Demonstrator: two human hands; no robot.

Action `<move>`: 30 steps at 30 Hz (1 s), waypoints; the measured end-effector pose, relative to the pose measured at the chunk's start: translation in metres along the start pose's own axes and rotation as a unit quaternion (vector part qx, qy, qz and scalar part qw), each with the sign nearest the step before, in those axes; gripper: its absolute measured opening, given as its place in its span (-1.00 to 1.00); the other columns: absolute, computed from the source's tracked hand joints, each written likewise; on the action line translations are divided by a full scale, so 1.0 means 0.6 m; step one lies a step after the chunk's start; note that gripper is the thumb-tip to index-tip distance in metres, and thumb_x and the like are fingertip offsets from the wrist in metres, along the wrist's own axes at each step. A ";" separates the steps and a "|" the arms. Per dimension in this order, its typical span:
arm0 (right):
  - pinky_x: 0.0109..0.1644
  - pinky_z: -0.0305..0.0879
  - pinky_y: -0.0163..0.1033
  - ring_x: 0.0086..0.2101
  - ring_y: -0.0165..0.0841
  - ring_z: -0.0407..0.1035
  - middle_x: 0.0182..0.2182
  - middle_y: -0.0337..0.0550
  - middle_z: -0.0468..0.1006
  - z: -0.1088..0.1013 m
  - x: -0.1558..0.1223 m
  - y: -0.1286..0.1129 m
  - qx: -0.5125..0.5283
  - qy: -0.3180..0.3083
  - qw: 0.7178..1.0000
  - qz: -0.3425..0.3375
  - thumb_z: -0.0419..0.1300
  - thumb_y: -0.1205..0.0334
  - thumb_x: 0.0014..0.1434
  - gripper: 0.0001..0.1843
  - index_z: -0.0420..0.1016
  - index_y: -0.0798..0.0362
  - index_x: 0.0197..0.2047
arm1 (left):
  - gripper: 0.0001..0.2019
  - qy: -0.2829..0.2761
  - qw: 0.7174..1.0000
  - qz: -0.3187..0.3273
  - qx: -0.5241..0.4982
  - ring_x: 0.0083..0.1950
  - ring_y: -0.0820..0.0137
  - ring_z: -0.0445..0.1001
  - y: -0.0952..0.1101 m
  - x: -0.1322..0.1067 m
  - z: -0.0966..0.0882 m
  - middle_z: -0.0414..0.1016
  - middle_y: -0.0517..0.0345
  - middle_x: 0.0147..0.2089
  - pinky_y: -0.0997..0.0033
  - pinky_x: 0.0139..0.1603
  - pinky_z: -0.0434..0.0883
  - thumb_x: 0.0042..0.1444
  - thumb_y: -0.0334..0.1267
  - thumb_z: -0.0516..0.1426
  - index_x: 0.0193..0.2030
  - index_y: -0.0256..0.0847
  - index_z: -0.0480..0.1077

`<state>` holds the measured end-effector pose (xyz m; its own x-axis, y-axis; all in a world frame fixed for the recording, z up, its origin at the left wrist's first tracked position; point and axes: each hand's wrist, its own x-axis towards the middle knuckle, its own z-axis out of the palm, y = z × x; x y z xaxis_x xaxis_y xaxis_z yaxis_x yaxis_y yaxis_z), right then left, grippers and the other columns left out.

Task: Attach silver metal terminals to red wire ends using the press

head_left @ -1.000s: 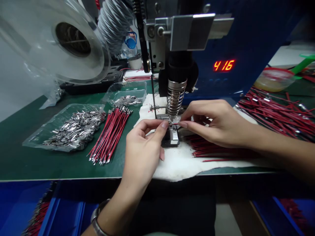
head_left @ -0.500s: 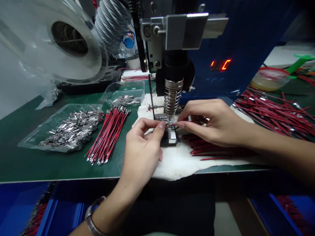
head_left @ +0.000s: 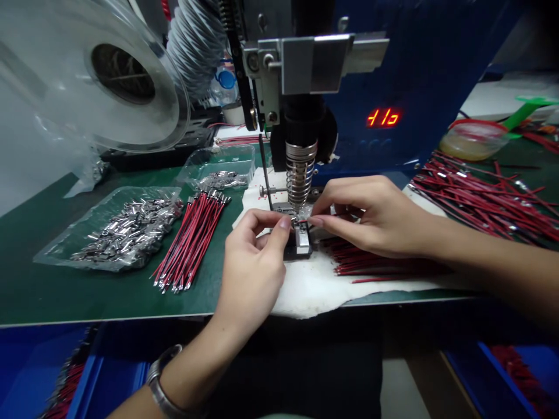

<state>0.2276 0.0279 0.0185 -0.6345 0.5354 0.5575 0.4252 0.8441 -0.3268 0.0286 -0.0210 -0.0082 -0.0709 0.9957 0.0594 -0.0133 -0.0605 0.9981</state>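
Note:
In the middle of the head view, my left hand (head_left: 253, 265) is closed, thumb and forefinger pinched at a small metal part that is mostly hidden by the fingertips. Opposite it, my right hand (head_left: 375, 215) pinches a thin red wire (head_left: 303, 221), whose end points left toward that metal part. Both sets of fingertips meet at a small metal fixture (head_left: 303, 240), right under the spring-wrapped tip (head_left: 301, 174) of a soldering machine. Under my right hand lies a bundle of red and black wires (head_left: 362, 262) on a white cloth (head_left: 301, 291).
Left of my hands are a clear tray (head_left: 52, 247) of small metal parts and a bundle of wires with metal ends (head_left: 190, 241). A smaller clear tray (head_left: 248, 152) stands behind. More wires (head_left: 484, 198) and a round tub (head_left: 474, 142) are at the right.
The red digits on the machine's display have changed. The view has shifted slightly, while both hands keep their pinch at the fixture under the tip.

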 end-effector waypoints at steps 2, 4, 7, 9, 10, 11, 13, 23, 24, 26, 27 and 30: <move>-0.29 0.34 -0.27 -0.39 -0.39 0.48 -0.37 -0.15 0.63 0.000 0.000 0.000 -0.002 -0.002 1.000 0.004 0.22 0.31 0.37 -0.84 0.61 0.12 -0.25 | -0.82 0.000 1.000 -0.001 0.002 -0.72 0.67 0.11 0.000 0.001 0.000 0.23 0.45 -0.56 0.55 -0.71 0.01 0.27 -0.17 0.28 -0.25 -0.19 0.42; -0.29 0.33 -0.27 -0.39 -0.38 0.48 -0.36 -0.14 0.63 0.000 0.000 -0.001 -0.003 -0.004 1.000 0.006 0.22 0.31 0.37 -0.84 0.60 0.12 -0.25 | -0.83 -0.002 1.000 -0.003 0.002 -0.72 0.68 0.10 0.001 0.001 0.000 0.22 0.45 -0.57 0.55 -0.70 0.03 0.27 -0.18 0.28 -0.25 -0.19 0.43; -0.29 0.33 -0.26 -0.38 -0.38 0.48 -0.36 -0.15 0.63 0.000 0.000 -0.001 -0.007 -0.009 1.000 0.009 0.22 0.31 0.37 -0.85 0.60 0.10 -0.24 | -0.84 -0.003 1.000 -0.004 0.001 -0.72 0.67 0.10 0.002 0.000 0.000 0.20 0.46 -0.59 0.55 -0.71 0.03 0.26 -0.19 0.28 -0.25 -0.19 0.42; -0.29 0.33 -0.26 -0.38 -0.37 0.48 -0.36 -0.15 0.63 0.000 0.000 -0.001 -0.009 -0.013 1.000 0.011 0.22 0.31 0.37 -0.85 0.59 0.09 -0.24 | -0.84 -0.003 1.000 -0.003 -0.001 -0.72 0.67 0.09 0.002 0.000 0.001 0.20 0.46 -0.58 0.54 -0.71 0.03 0.26 -0.20 0.28 -0.26 -0.19 0.42; -0.29 0.33 -0.25 -0.39 -0.37 0.47 -0.36 -0.15 0.63 0.000 0.000 -0.001 -0.008 -0.014 1.000 0.012 0.22 0.31 0.37 -0.85 0.59 0.09 -0.24 | -0.84 0.000 1.000 -0.001 -0.003 -0.71 0.68 0.09 0.002 0.000 0.001 0.22 0.45 -0.56 0.54 -0.71 0.04 0.26 -0.21 0.28 -0.26 -0.20 0.43; -0.29 0.33 -0.25 -0.39 -0.37 0.47 -0.36 -0.15 0.63 0.000 0.000 -0.001 -0.007 -0.014 1.000 0.011 0.22 0.31 0.37 -0.85 0.59 0.09 -0.24 | -0.84 0.001 1.000 -0.001 -0.005 -0.71 0.69 0.09 0.002 0.000 0.001 0.23 0.45 -0.54 0.54 -0.71 0.05 0.26 -0.21 0.28 -0.26 -0.20 0.43; -0.30 0.32 -0.25 -0.40 -0.37 0.46 -0.37 -0.14 0.62 -0.001 0.000 -0.002 -0.005 -0.014 1.000 0.010 0.21 0.32 0.37 -0.85 0.60 0.11 -0.24 | -0.84 0.003 1.000 -0.002 -0.008 -0.69 0.70 0.09 0.002 0.000 0.001 0.26 0.43 -0.51 0.54 -0.70 0.07 0.26 -0.20 0.29 -0.26 -0.20 0.44; -0.28 0.32 -0.24 -0.38 -0.37 0.46 -0.35 -0.12 0.62 -0.001 0.000 -0.005 -0.003 -0.009 1.000 0.021 0.23 0.32 0.37 -0.85 0.62 0.15 -0.23 | -0.85 0.009 1.000 -0.002 -0.021 -0.67 0.71 0.09 -0.002 0.000 0.001 0.25 0.42 -0.49 0.58 -0.68 0.12 0.24 -0.19 0.31 -0.26 -0.19 0.47; -0.28 0.31 -0.24 -0.39 -0.37 0.46 -0.36 -0.12 0.62 -0.001 0.000 -0.005 -0.003 -0.010 1.000 0.021 0.22 0.32 0.37 -0.84 0.61 0.15 -0.23 | -0.84 0.011 1.000 -0.003 -0.023 -0.67 0.71 0.08 -0.002 0.000 0.001 0.25 0.42 -0.49 0.59 -0.68 0.12 0.24 -0.19 0.31 -0.26 -0.19 0.48; -0.29 0.31 -0.24 -0.39 -0.37 0.46 -0.36 -0.12 0.62 -0.001 0.000 -0.005 -0.001 -0.011 1.000 0.018 0.22 0.32 0.37 -0.84 0.61 0.14 -0.24 | -0.84 0.016 1.000 -0.004 -0.027 -0.68 0.71 0.09 -0.002 0.000 0.003 0.29 0.41 -0.48 0.59 -0.70 0.10 0.24 -0.18 0.31 -0.26 -0.20 0.48; -0.29 0.31 -0.24 -0.39 -0.36 0.46 -0.36 -0.12 0.62 -0.001 -0.001 -0.004 -0.001 -0.011 1.000 0.019 0.22 0.32 0.36 -0.85 0.61 0.14 -0.23 | -0.83 0.017 0.999 -0.004 -0.027 -0.68 0.71 0.09 -0.002 0.000 0.003 0.33 0.39 -0.47 0.59 -0.71 0.10 0.24 -0.17 0.31 -0.26 -0.21 0.49; -0.30 0.31 -0.22 -0.40 -0.34 0.46 -0.36 -0.12 0.63 0.000 -0.002 -0.004 -0.005 -0.007 1.000 0.028 0.23 0.29 0.36 -0.85 0.61 0.12 -0.23 | -0.82 0.024 0.999 -0.010 -0.026 -0.70 0.70 0.11 -0.001 -0.001 0.004 0.43 0.34 -0.43 0.59 -0.75 0.08 0.21 -0.17 0.33 -0.25 -0.22 0.49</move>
<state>0.2273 0.0253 0.0189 -0.6175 0.5827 0.5283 0.4665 0.8121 -0.3505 0.0313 -0.0215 -0.0089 -0.1170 0.9924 0.0381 -0.0676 -0.0462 0.9966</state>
